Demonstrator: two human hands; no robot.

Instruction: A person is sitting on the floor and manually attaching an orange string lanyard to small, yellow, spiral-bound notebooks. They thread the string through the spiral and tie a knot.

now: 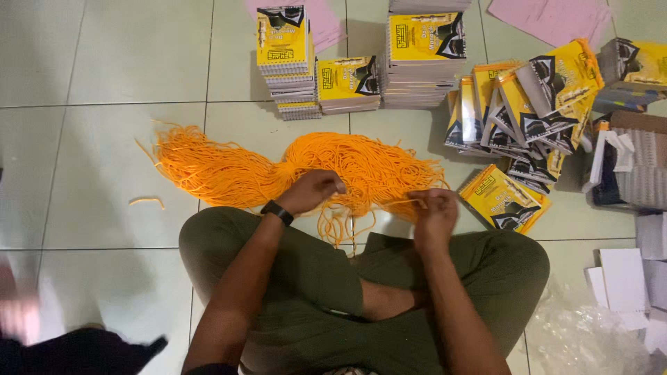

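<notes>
— Right, starting where?
— With the left hand (314,191): resting on the orange cord bundle (292,170), fingers curled into the strands near the knot at the middle; black wristband (276,212) just behind.
— And the other?
— Right hand (434,208), at about three o'clock from the left: thumb and fingertips pinched shut on a single orange cord (389,202), drawn taut toward the bundle.
— Where's the bundle sitting?
— Spread flat on the pale tiled floor (104,139), at twelve o'clock from the crossed legs in olive trousers (306,278).
— Anything around it?
— Stacks of yellow-covered spiral notebooks (347,83) farther out at twelve; more, toppled loosely, at two o'clock (528,104); one lying alone (501,200) just beside the right hand. Short stray cord piece (147,201) at nine. Pink sheets (552,17) at the far edge.
</notes>
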